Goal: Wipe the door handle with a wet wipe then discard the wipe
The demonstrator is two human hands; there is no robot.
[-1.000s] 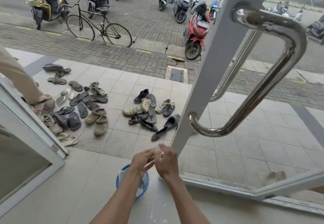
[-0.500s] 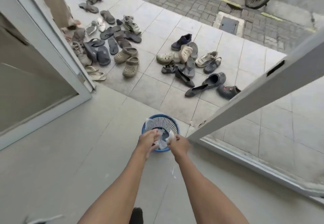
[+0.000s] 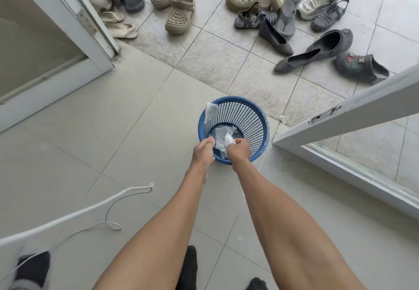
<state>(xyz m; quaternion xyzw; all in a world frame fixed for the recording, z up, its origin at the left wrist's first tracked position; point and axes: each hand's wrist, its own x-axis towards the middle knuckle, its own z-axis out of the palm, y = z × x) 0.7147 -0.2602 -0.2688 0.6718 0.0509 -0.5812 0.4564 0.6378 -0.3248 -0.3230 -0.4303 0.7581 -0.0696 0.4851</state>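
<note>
A blue mesh waste basket (image 3: 249,117) stands on the floor tiles by the open glass door (image 3: 353,113). Both my hands hover over its near rim. My right hand (image 3: 239,150) pinches a crumpled white wet wipe (image 3: 228,140) above the basket's inside. My left hand (image 3: 203,151) is curled right beside the wipe; whether it touches the wipe is unclear. More white wipes (image 3: 221,132) lie at the basket's bottom, and one (image 3: 211,110) hangs over the far left rim. The door handle is out of view.
Several shoes and sandals (image 3: 179,10) lie scattered on the outside tiles beyond the threshold. A fixed door frame (image 3: 90,29) stands at the left. A white cable (image 3: 108,201) trails across the floor at lower left. My feet in dark socks (image 3: 189,264) show at the bottom.
The view has tilted down from the door handle to the basket. Both hands have lowered with the wipe from chest height to just over the basket's rim.
</note>
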